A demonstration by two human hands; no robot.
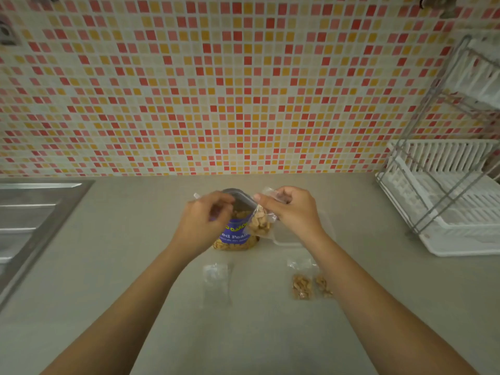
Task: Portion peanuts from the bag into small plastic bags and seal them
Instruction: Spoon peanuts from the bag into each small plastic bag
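Pinching small bag (261,223), right hand (292,209); left hand (205,220) curled over peanut bag (235,238).

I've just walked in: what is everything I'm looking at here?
Peanut bag: one, purple label, counter centre.
Held small bag: one, clear, part-filled, beside peanut bag.
Filled small bags: two, clear, counter, near right.
Empty small bags: count unclear, clear, near centre.
Clear container: one, right of peanut bag.
Dish rack: one, white, far right.
Sink: one, steel, left.
Wall tiles: many, red, orange, cream.
Left hand: one, at peanut bag's mouth.
Right hand: one, pinching held small bag.
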